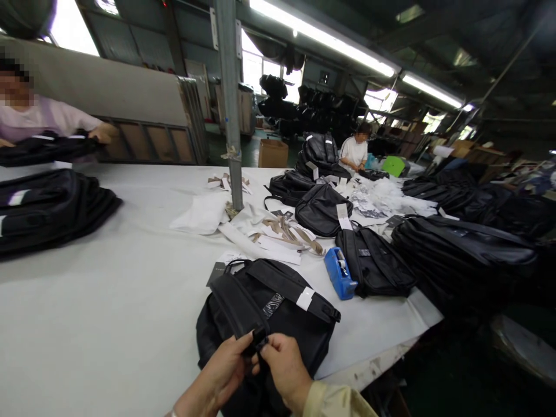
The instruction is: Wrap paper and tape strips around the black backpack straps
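Note:
A black backpack (286,278) lies on the white table in front of me, its two shoulder straps facing up. My left hand (232,365) is closed on the lower end of the left shoulder strap (234,301), thumb on top. Beside it, my right hand (284,365) pinches the same strap end near its dark buckle; the exact part between the fingers is hidden. A white paper band (305,298) wraps the right strap. By the top handle lies a dark hang tag (216,273).
A blue tape dispenser (340,273) stands right of the backpack, against another black backpack (376,260). Paper strips (289,231) lie around a metal post (234,116). Backpack stacks (47,208) sit left and right. One person (43,116) handles a bag at left; another (354,152) works farther back.

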{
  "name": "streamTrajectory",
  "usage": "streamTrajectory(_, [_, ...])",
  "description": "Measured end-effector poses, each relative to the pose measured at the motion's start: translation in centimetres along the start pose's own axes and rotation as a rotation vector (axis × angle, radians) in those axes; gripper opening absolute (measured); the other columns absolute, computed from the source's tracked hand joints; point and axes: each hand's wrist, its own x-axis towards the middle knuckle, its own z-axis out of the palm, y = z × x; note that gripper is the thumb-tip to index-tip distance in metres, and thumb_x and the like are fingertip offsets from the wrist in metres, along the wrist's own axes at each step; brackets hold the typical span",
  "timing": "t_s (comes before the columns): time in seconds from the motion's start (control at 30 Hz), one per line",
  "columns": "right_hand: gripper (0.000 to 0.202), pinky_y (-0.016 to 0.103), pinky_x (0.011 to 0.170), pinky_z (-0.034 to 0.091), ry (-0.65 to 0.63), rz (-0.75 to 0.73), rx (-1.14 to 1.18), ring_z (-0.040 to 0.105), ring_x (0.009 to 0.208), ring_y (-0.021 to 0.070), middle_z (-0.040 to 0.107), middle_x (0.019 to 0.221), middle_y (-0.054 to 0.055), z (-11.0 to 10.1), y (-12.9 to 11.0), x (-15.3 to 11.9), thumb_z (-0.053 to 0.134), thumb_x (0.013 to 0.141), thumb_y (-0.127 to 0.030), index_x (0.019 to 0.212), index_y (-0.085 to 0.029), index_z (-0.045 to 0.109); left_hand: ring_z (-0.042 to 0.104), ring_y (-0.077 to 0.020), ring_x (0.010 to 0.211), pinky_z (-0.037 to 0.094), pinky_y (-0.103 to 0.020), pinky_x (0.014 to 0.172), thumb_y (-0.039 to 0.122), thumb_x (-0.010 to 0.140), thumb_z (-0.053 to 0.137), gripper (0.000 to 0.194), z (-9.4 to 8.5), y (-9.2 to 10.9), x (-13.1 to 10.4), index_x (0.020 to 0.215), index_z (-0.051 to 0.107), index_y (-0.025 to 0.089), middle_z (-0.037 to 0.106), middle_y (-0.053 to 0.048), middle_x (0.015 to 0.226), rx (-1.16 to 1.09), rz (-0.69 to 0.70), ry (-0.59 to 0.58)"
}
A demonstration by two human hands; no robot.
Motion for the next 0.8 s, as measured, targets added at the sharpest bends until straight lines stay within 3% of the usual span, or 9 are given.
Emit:
streamTrajectory(0.1, [0.035, 0.025, 0.056, 0.045, -0.100, 0.063, -0.006, 0.063, 0.055, 0.0143, 0.071, 0.071, 0.008, -0.3, 0.6, -1.1, 0.072, 0.069, -0.045, 0.076, -0.012, 0.064, 0.062, -0.0184, 0.053, 0.050, -0.027, 0.045, 0.024, 0.076, 0.075, 0.017, -0.1, 0.8, 0.0, 0.080, 0.061, 0.015, 0.067, -0.006, 0.065, -0.025, -0.013, 0.062])
streamTrajectory(0.23, [0.042, 0.024, 0.048, 0.041, -0.055, 0.177, -0.064, 0.059, 0.048, 0.0144, 0.068, 0.062, 0.008, -0.5, 1.9, -2.1, 0.074, 0.061, -0.053, 0.066, -0.014, 0.059, 0.071, -0.0218, 0.076, 0.058, -0.029, 0.068, 0.016, 0.079, 0.073, 0.017, -0.2, 1.9, -0.2, 0.093, 0.064, 0.012, 0.073, -0.011, 0.080, -0.070, -0.002, 0.085])
streamTrajectory(0.4, [0.029, 0.025, 0.055, 0.045, -0.044, -0.055, -0.054, 0.059, 0.053, 0.0125, 0.068, 0.065, 0.006, 0.9, -0.9, -0.4, 0.069, 0.071, -0.041, 0.065, -0.014, 0.059, 0.064, -0.0210, 0.052, 0.052, -0.030, 0.045, 0.022, 0.082, 0.068, 0.012, -0.2, 2.3, -0.2, 0.081, 0.063, 0.011, 0.071, -0.012, 0.071, -0.025, 0.021, -0.019])
streamTrajectory(0.57, [0.030, 0.021, 0.046, 0.037, -0.150, 0.072, -0.061, 0.057, 0.046, 0.0112, 0.069, 0.065, 0.005, 0.3, 0.2, -1.1, 0.068, 0.069, -0.041, 0.075, -0.014, 0.060, 0.071, -0.0231, 0.071, 0.058, -0.030, 0.062, 0.014, 0.080, 0.069, 0.006, 0.0, 4.0, -0.4, 0.083, 0.064, 0.011, 0.073, -0.012, 0.076, -0.030, 0.063, 0.125])
streamTrajectory(0.67, [0.029, 0.021, 0.044, 0.034, -0.137, 0.063, -0.066, 0.054, 0.043, 0.0097, 0.068, 0.064, 0.006, 0.3, 1.0, -0.9, 0.065, 0.071, -0.042, 0.073, -0.013, 0.060, 0.071, -0.0243, 0.074, 0.057, -0.029, 0.060, 0.014, 0.081, 0.069, 0.007, 0.1, 3.8, -0.7, 0.081, 0.063, 0.011, 0.073, -0.013, 0.078, -0.039, 0.082, 0.142])
streamTrajectory(0.8, [0.027, 0.023, 0.050, 0.039, -0.111, -0.044, -0.078, 0.053, 0.046, 0.0098, 0.067, 0.065, 0.007, 1.3, -0.8, 1.0, 0.063, 0.075, -0.039, 0.072, -0.011, 0.064, 0.062, -0.0200, 0.050, 0.050, -0.029, 0.042, 0.024, 0.084, 0.066, 0.013, 0.1, 2.4, -0.3, 0.080, 0.062, 0.012, 0.069, -0.009, 0.068, -0.043, 0.114, 0.048])
